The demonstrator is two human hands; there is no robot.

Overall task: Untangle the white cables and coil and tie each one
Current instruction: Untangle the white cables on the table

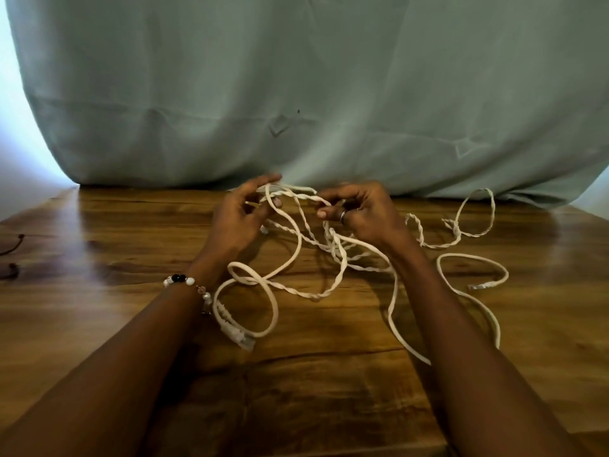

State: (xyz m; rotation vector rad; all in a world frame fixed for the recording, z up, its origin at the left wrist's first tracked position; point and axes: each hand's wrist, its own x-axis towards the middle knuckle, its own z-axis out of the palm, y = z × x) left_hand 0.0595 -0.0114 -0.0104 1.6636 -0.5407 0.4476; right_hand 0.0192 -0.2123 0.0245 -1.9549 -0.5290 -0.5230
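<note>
Head view shows left hand (242, 212) and right hand (359, 209) both pinching the white cables (296, 199) above the bench (131, 242). Pulling hard may tighten the knot, I think.

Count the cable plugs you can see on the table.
2: one plug near the left wrist at the loop's end, another plug right of the right forearm. Others may hide in the tangle.

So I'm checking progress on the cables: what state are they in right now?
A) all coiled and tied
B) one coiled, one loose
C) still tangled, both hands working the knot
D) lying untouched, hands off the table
C: the cables sprawl in crossed loops over the table, none coiled or tied, while the left hand and right hand each grip strands at the tangle's far end.
</note>
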